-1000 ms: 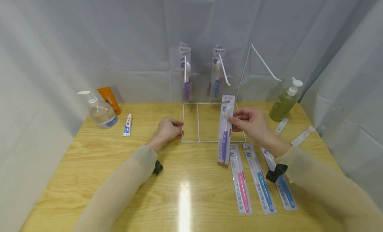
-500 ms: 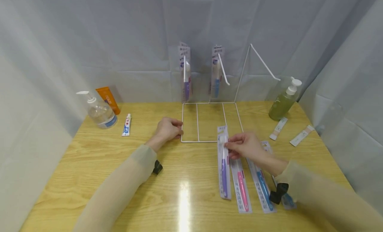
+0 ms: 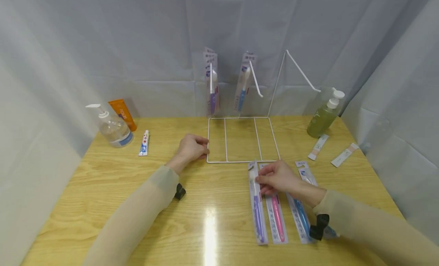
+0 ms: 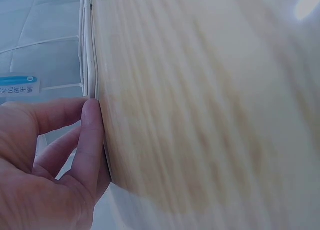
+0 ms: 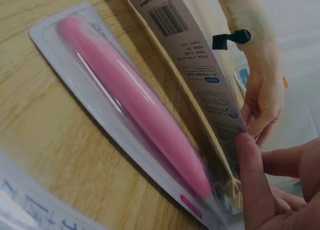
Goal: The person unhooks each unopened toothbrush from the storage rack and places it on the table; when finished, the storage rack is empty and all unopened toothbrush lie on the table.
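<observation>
My right hand pinches the edge of a packaged purple toothbrush, just left of a packaged pink toothbrush on the table. In the right wrist view the purple toothbrush's card back stands tilted on edge, with the pink handle beside it. At the left side of a white wire display rack, the fingers and thumb of my left hand pinch its base wire. Packaged toothbrushes hang at the rack's left hook and middle hook; the right hook juts forward.
Two packaged blue toothbrushes lie right of the pink one, partly under my right arm. A clear pump bottle, an orange tube and a small toothpaste tube are at left. A green pump bottle and two sachets are at right.
My right hand has brought the purple toothbrush down and toward me, from above the rack's base to beside the pink one. The toothbrush on the middle hook now tilts. My left hand stays put.
</observation>
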Action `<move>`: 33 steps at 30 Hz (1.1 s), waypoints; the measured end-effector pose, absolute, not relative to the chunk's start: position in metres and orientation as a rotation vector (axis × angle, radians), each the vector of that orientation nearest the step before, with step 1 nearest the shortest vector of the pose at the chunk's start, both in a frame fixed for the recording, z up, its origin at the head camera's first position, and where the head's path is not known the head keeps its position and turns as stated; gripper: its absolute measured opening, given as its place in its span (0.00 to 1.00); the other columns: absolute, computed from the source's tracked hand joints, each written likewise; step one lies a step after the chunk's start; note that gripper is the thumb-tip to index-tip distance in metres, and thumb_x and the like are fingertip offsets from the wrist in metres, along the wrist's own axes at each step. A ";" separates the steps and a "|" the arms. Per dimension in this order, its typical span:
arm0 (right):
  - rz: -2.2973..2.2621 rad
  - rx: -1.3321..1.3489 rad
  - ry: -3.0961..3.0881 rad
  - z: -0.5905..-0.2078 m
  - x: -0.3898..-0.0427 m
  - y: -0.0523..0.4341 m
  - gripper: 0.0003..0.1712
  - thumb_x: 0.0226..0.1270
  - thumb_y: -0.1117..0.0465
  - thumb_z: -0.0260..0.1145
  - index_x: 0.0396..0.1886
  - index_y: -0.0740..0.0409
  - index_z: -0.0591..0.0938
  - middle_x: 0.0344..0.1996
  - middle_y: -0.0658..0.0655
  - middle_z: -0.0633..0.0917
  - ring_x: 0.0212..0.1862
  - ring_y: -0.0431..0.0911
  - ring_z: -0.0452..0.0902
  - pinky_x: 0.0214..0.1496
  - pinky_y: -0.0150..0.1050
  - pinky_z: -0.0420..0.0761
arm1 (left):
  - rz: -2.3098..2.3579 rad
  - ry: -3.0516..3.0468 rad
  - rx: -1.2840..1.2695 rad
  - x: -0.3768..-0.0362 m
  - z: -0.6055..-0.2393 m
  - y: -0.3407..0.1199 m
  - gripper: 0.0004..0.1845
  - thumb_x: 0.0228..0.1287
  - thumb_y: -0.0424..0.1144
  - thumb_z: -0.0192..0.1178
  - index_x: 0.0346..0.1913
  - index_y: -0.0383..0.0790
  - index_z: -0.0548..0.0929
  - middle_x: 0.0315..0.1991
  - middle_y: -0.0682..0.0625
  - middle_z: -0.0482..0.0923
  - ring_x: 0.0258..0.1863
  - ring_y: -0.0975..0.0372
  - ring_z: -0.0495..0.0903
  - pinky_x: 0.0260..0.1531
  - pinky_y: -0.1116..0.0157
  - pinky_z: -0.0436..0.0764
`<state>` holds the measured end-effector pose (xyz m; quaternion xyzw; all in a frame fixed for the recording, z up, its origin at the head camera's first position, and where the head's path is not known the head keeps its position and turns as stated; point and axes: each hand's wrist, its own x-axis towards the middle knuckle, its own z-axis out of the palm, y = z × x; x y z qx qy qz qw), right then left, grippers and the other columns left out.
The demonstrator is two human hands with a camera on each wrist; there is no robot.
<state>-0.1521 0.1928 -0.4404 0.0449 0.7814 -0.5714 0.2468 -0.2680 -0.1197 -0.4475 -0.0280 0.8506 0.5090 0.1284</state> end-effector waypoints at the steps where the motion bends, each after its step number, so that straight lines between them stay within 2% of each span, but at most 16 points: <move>1: -1.552 0.125 2.133 -0.441 -0.153 0.193 0.20 0.77 0.69 0.73 0.62 0.78 0.83 0.27 0.57 0.95 0.23 0.40 0.90 0.28 0.33 0.94 | 1.482 2.471 -0.082 -0.268 -0.448 -0.120 0.23 0.65 0.23 0.72 0.64 0.32 0.91 0.50 0.37 0.91 0.33 0.63 0.90 0.37 0.70 0.97; 18: -1.460 0.110 2.154 -0.441 -0.154 0.186 0.21 0.77 0.70 0.72 0.62 0.79 0.83 0.32 0.60 0.94 0.24 0.39 0.89 0.28 0.31 0.94 | 1.483 2.457 -0.094 -0.269 -0.448 -0.118 0.24 0.66 0.23 0.72 0.65 0.32 0.90 0.52 0.37 0.91 0.33 0.63 0.90 0.37 0.71 0.96; 26: -1.455 0.067 2.181 -0.439 -0.153 0.192 0.18 0.74 0.71 0.72 0.57 0.79 0.85 0.32 0.64 0.94 0.25 0.41 0.90 0.32 0.36 0.97 | 1.471 2.451 -0.084 -0.268 -0.447 -0.119 0.24 0.66 0.23 0.72 0.65 0.32 0.90 0.54 0.36 0.91 0.37 0.61 0.91 0.40 0.69 0.97; 29: -1.446 0.060 2.200 -0.437 -0.152 0.198 0.16 0.73 0.70 0.73 0.55 0.78 0.87 0.31 0.63 0.95 0.26 0.42 0.91 0.34 0.38 0.98 | 1.466 2.457 -0.087 -0.268 -0.447 -0.118 0.24 0.67 0.23 0.72 0.66 0.32 0.90 0.55 0.35 0.91 0.37 0.60 0.92 0.40 0.69 0.97; 33: -1.465 0.026 2.221 -0.430 -0.158 0.204 0.18 0.74 0.68 0.72 0.57 0.78 0.87 0.31 0.60 0.95 0.28 0.41 0.91 0.34 0.36 0.97 | 1.455 2.464 -0.096 -0.268 -0.447 -0.118 0.24 0.67 0.23 0.72 0.66 0.32 0.90 0.55 0.35 0.91 0.37 0.60 0.91 0.39 0.69 0.97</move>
